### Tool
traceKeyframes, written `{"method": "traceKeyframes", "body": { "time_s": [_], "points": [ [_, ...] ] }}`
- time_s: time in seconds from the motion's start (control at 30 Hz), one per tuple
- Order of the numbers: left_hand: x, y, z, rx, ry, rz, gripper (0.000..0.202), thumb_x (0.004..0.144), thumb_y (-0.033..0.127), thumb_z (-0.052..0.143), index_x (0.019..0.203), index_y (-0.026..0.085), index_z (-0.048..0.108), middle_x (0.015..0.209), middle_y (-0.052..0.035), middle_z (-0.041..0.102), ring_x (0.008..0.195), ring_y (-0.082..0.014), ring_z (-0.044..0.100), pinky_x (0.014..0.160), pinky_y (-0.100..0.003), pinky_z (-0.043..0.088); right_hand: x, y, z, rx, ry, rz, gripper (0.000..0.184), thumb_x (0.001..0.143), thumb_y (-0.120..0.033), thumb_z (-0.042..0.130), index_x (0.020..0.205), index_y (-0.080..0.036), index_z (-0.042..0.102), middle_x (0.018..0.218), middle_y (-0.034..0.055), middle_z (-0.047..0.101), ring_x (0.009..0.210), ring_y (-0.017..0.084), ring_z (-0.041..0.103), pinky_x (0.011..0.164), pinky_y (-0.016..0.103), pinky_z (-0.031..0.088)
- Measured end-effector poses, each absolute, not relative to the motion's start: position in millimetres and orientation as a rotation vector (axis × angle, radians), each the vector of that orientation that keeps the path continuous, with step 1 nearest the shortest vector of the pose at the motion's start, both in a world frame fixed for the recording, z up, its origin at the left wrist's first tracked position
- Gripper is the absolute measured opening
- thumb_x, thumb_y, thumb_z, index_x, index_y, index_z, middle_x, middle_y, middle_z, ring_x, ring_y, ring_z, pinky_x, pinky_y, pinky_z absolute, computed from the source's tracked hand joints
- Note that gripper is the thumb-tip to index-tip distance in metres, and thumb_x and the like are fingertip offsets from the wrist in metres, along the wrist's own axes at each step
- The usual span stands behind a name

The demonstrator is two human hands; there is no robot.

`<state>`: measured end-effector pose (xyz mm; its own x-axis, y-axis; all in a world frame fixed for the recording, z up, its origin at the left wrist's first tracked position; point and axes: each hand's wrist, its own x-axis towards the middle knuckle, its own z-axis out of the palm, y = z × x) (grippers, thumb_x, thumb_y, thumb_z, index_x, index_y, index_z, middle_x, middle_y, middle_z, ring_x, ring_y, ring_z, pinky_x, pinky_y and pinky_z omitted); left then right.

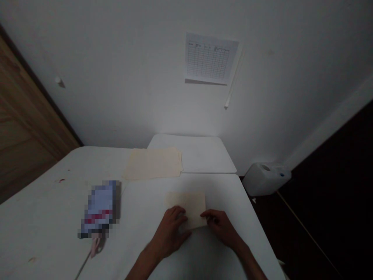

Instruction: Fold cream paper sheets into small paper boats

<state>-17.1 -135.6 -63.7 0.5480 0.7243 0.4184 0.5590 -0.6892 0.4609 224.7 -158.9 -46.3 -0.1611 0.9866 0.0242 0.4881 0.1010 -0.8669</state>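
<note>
A small cream sheet of paper (194, 204), possibly folded, lies on the white table in front of me. My left hand (174, 230) rests on its left side, fingers slightly curled and the thumb apart near the lower edge. At the paper's right edge, my right hand (220, 225) has its fingers bent in and its thumb and forefinger pinching the border. The left fingers cover part of the paper's lower left corner. Farther back on the left lies a stack of larger cream sheets (153, 163), apart from both hands.
A blurred-out bluish item (100, 206) with a pinkish strap lies on the white table (52, 221) to the left. A printed chart (211, 58) hangs on the wall. A white plastic jug (259, 181) stands on the dark floor to the right.
</note>
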Motion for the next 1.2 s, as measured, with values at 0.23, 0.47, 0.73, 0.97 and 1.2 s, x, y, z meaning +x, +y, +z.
{"method": "traceKeyframes", "body": {
  "time_s": [0.23, 0.47, 0.73, 0.97, 1.2],
  "points": [
    [-15, -138, -63, 2.543, 1.084, 0.841, 0.020, 0.081, 0.025, 0.065, 0.101, 0.023, 0.062, 0.118, -0.0093, 0.058, 0.117, -0.0292, 0.049, 0.095, -0.049, 0.046, 231, -153, -33, -1.447, -2.089, 0.631, 0.032, 0.076, -0.009, 0.055, 0.097, -0.026, 0.072, 0.097, 0.0043, 0.063, 0.091, 0.019, 0.057, 0.081, 0.031, 0.047],
    [-3, -131, -61, 2.567, 1.226, 0.738, 0.009, 0.085, 0.015, 0.056, 0.083, 0.022, 0.062, 0.100, -0.0060, 0.061, 0.098, -0.0242, 0.054, 0.083, -0.043, 0.047, 232, -149, -16, -1.353, -2.521, 0.403, 0.026, 0.085, -0.011, 0.054, 0.089, -0.028, 0.073, 0.112, 0.0039, 0.060, 0.102, 0.021, 0.050, 0.083, 0.033, 0.045],
    [1, -135, -59, 2.596, 1.260, 0.704, 0.033, 0.080, 0.026, 0.067, 0.112, 0.028, 0.061, 0.110, -0.0075, 0.056, 0.104, -0.0278, 0.050, 0.086, -0.045, 0.042, 235, -143, -14, -1.222, -2.592, 0.446, 0.023, 0.089, -0.016, 0.054, 0.090, -0.028, 0.073, 0.114, 0.0023, 0.065, 0.104, 0.023, 0.052, 0.088, 0.036, 0.044],
    [-11, -135, -56, 2.593, 1.112, 0.673, 0.032, 0.089, 0.010, 0.044, 0.116, 0.023, 0.058, 0.113, -0.0092, 0.059, 0.107, -0.0245, 0.053, 0.088, -0.043, 0.044, 229, -133, 5, -1.206, -2.453, 0.611, 0.012, 0.079, -0.021, 0.066, 0.085, -0.029, 0.073, 0.104, -0.0009, 0.071, 0.109, 0.023, 0.052, 0.095, 0.038, 0.038],
    [-21, -130, -63, 2.589, 1.102, 0.703, 0.031, 0.090, 0.018, 0.049, 0.120, 0.022, 0.057, 0.133, -0.0095, 0.054, 0.121, -0.0276, 0.048, 0.099, -0.049, 0.043, 225, -125, 12, -1.189, -2.457, 0.610, 0.011, 0.075, -0.023, 0.069, 0.083, -0.028, 0.074, 0.089, -0.0004, 0.073, 0.108, 0.022, 0.055, 0.099, 0.037, 0.033]
  ]
}}
